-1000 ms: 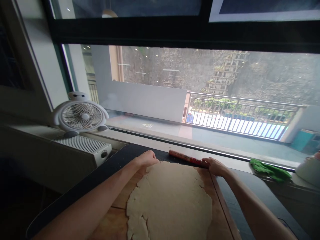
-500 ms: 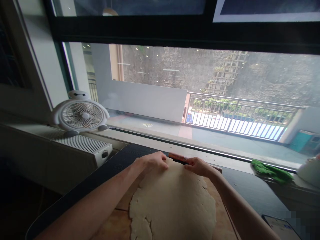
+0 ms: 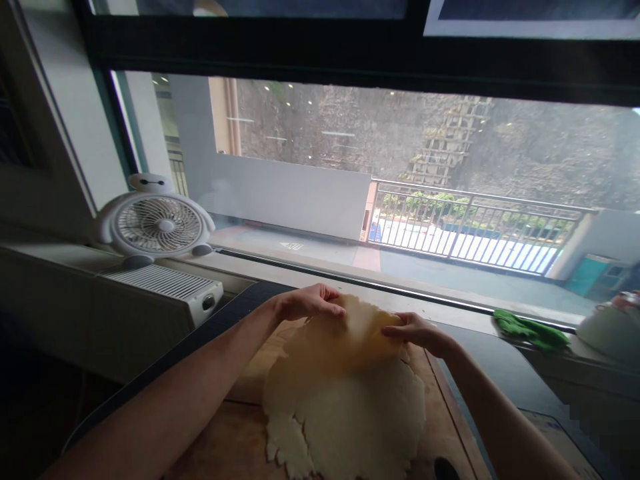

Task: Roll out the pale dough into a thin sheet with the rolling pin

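A wide, thin sheet of rolled dough [image 3: 350, 407] covers much of the wooden board [image 3: 220, 437]. Its far edge is lifted off the board, and light shines through the raised part. My left hand [image 3: 315, 303] pinches that edge on the left, thumb on the near side. On the right, my right hand [image 3: 413, 330] grips the same edge between thumb and fingers. The dough's outline is ragged, with a crack near its lower left. A dark round end of something [image 3: 445, 469] shows at the board's near right; I cannot tell what it is.
The board lies on a dark table [image 3: 493, 363] beside a window. At left a white fan [image 3: 165, 227] stands on a vented white unit [image 3: 165, 287]. A green cloth [image 3: 530, 331] lies on the sill at right, and a phone [image 3: 547, 433] near my right forearm.
Both hands have raised the far edge of the dough from the board. The right hand has moved slightly right. The rolling pin seen behind the dough is now hidden.
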